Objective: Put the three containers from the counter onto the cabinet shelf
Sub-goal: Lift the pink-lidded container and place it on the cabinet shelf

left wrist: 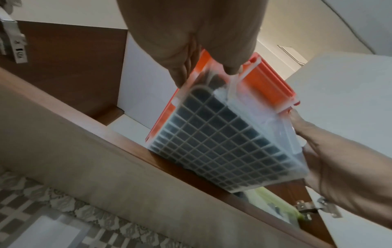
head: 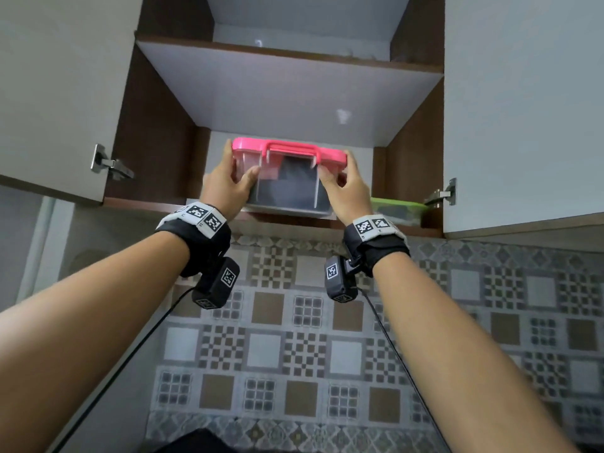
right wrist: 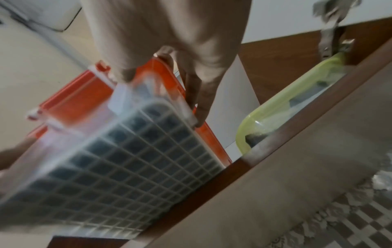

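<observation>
A clear container with a pink lid and handle (head: 287, 178) is held up at the front edge of the lower cabinet shelf (head: 294, 220), tilted with its far side over the shelf. My left hand (head: 228, 181) grips its left end and my right hand (head: 340, 183) grips its right end, thumbs on the front wall. From below, the container's gridded base (left wrist: 229, 147) (right wrist: 118, 167) shows dark contents inside. A green-lidded container (head: 398, 212) (right wrist: 282, 107) sits on the same shelf at the right, close to the pink one. A third container is not in view.
Both cabinet doors (head: 55, 93) (head: 523, 109) stand open with metal hinges (head: 108, 165) (head: 444, 192) at the sides. An upper shelf (head: 287, 89) hangs over the lower one. Patterned wall tiles (head: 294, 338) run below the cabinet.
</observation>
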